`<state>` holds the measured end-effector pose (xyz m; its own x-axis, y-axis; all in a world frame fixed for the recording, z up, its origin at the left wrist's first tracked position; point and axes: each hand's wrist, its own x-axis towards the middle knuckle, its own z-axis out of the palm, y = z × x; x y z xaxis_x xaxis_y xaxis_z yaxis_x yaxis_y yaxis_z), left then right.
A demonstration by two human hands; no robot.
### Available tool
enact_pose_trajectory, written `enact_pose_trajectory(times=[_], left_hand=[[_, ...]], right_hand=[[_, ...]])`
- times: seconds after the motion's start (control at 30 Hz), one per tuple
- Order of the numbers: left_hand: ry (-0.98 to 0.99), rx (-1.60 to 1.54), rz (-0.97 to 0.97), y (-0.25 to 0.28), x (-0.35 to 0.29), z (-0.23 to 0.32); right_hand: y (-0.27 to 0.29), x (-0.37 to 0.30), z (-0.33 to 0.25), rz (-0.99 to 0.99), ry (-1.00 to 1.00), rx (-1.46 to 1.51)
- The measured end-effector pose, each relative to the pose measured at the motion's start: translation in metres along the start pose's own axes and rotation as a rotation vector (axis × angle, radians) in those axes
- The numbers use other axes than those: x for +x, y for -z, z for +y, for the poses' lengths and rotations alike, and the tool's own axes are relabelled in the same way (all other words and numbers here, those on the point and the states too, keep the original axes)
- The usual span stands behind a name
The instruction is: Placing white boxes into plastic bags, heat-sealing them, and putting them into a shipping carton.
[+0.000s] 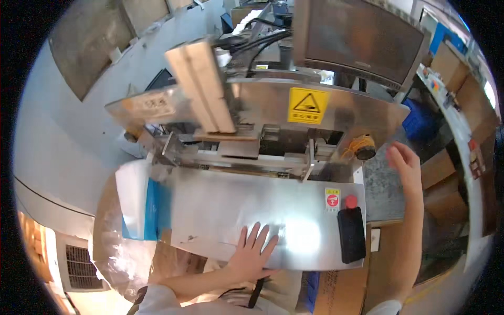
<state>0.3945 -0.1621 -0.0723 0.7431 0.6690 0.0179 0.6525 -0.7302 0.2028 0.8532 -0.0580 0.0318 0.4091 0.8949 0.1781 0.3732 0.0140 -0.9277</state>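
My left hand [252,254] lies on the front part of a shiny metal worktop [226,210], its fingers spread and nothing in its grasp. Beyond the machine's right end, my right hand [405,161] is raised with its fingers bent together. A small pinkish patch shows at its fingertips; I cannot make out whether this is skin or a held thing. Nearest to that hand is a dark round knob [366,152] with yellow wire wound beside it. A black phone [351,234] rests on the worktop's right edge, just below a red button [350,201].
A blue and white box [140,202] stands at the worktop's left end. Behind the worktop, a metal machine panel [252,100] carries a yellow warning sign [308,105] and a pale upright block [202,86]. Above it hangs a monitor [362,42]. Cardboard boxes [446,168] line the right.
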Motion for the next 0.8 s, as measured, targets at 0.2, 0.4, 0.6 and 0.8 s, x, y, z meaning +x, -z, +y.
enact_pose_trajectory(times=[0.2, 0.4, 0.6, 0.8], left_hand=[[-0.08, -0.195, 0.207, -0.004, -0.007, -0.005], [0.066, -1.1, 0.106, 0.022, -0.042, -0.045], [0.63, -0.653, 1.169, 0.139, -0.135, -0.209], [0.974, -0.317, 0.867, 0.12, -0.199, -0.342]], right_hand=[[-0.043, -0.146, -0.058, 0.025, -0.075, 0.012], [-0.193, -0.242, 0.014, -0.184, 0.134, -0.472], [-0.219, -0.265, 0.017, -0.062, 0.4, -0.606], [-0.226, -0.265, 0.017, -0.091, 0.441, -0.6]])
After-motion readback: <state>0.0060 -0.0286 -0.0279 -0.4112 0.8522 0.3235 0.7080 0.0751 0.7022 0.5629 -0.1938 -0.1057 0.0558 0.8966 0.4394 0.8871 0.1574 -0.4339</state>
